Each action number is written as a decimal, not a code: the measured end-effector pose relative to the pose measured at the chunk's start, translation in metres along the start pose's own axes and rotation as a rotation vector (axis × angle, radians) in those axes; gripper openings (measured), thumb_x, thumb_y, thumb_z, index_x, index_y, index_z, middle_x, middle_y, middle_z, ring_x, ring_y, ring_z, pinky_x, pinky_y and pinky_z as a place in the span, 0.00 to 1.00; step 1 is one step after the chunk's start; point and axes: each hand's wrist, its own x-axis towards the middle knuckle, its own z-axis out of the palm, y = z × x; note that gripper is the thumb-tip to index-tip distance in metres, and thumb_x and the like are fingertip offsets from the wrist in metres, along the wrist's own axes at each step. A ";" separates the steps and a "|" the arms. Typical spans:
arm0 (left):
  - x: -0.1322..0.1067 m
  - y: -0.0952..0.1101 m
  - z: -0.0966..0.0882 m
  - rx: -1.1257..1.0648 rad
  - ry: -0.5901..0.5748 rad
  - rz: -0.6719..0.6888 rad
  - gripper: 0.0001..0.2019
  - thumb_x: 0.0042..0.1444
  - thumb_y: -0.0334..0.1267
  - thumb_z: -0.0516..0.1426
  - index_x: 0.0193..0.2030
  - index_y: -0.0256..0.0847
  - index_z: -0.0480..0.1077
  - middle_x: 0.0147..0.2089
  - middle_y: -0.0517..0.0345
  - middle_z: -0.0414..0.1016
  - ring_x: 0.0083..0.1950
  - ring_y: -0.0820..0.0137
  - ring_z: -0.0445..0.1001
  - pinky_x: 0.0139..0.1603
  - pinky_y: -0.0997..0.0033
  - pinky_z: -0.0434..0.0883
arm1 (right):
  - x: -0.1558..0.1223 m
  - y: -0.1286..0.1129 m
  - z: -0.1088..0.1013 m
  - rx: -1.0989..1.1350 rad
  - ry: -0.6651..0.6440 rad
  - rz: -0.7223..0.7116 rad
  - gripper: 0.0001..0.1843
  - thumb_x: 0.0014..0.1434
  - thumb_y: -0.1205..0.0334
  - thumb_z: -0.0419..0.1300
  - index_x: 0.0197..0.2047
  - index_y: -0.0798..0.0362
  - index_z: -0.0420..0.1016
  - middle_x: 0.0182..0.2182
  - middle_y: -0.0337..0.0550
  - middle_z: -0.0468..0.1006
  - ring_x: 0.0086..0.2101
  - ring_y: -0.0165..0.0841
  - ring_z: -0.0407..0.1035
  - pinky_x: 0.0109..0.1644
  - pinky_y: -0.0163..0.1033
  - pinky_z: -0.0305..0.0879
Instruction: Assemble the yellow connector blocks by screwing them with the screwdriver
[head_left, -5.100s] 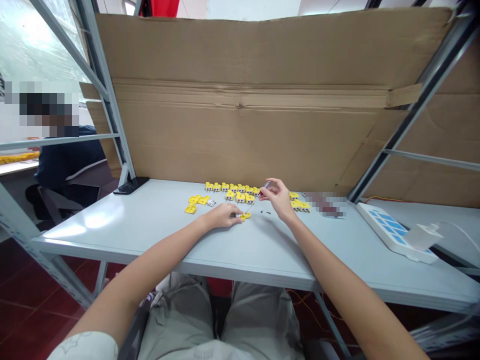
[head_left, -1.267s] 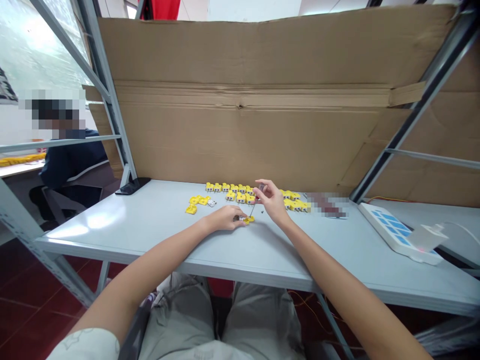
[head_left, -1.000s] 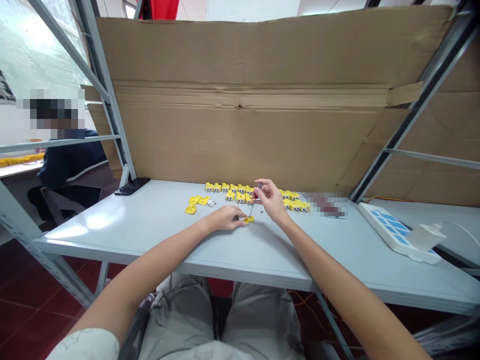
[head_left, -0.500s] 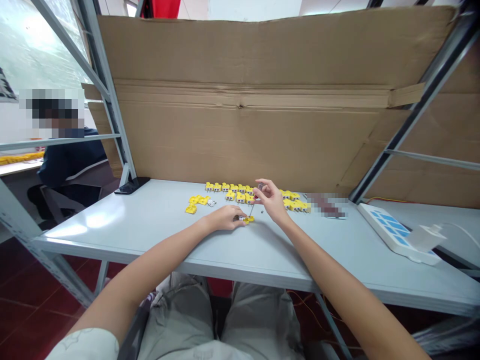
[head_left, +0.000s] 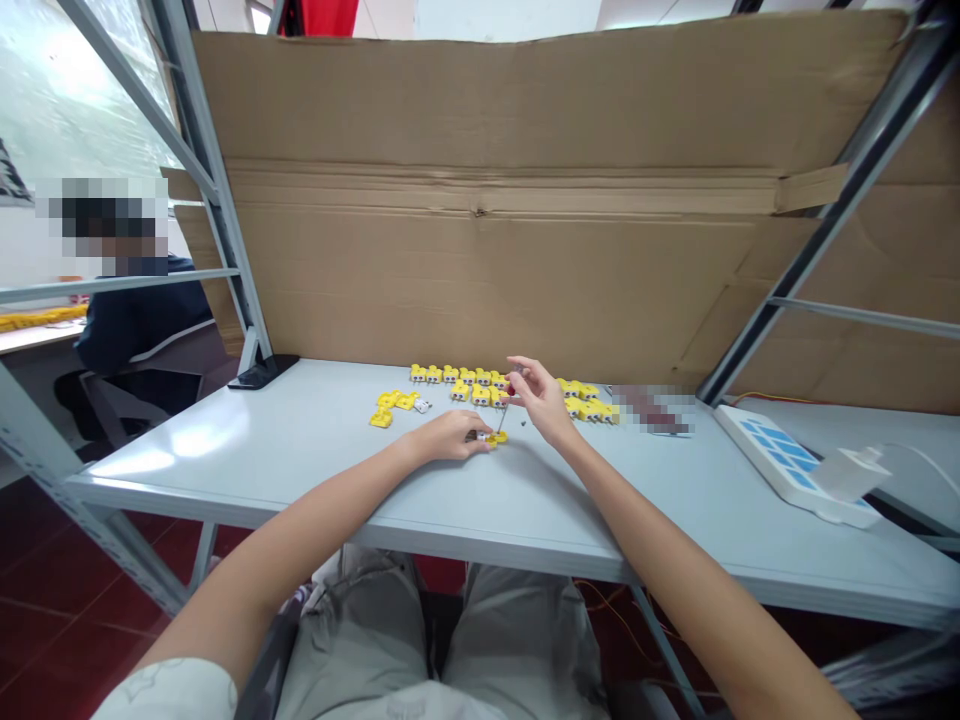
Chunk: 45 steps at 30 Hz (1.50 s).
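Observation:
On the white table, my left hand [head_left: 455, 436] is closed on a small yellow and white plastic piece [head_left: 496, 438], its fingers covering part of it. Above it, my right hand [head_left: 541, 400] grips the handle of a screwdriver [head_left: 502, 418]. The thin shaft slants down and its tip meets the yellow piece. Behind both hands stand rows of similar yellow pieces [head_left: 480, 394], some of them hidden by my right hand. A tiny dark screw-like bit [head_left: 523, 423] lies just right of the shaft.
Several loose yellow parts [head_left: 381, 418] and a white part [head_left: 421, 406] lie to the left. A power strip [head_left: 795, 470] with a plugged-in charger sits at the right. Cardboard [head_left: 480, 270] walls the back. Beyond the left frame sits another person [head_left: 150, 320].
The fingers of my right hand have shifted slightly around the screwdriver handle. My left hand and the yellow piece stay in place.

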 end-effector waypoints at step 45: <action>-0.003 -0.004 -0.006 0.009 -0.029 -0.080 0.13 0.58 0.37 0.59 0.48 0.35 0.73 0.47 0.47 0.76 0.49 0.63 0.74 0.51 0.68 0.67 | 0.004 0.005 -0.029 -1.067 -0.530 0.202 0.15 0.56 0.62 0.59 0.47 0.54 0.78 0.33 0.44 0.81 0.28 0.31 0.71 0.36 0.34 0.64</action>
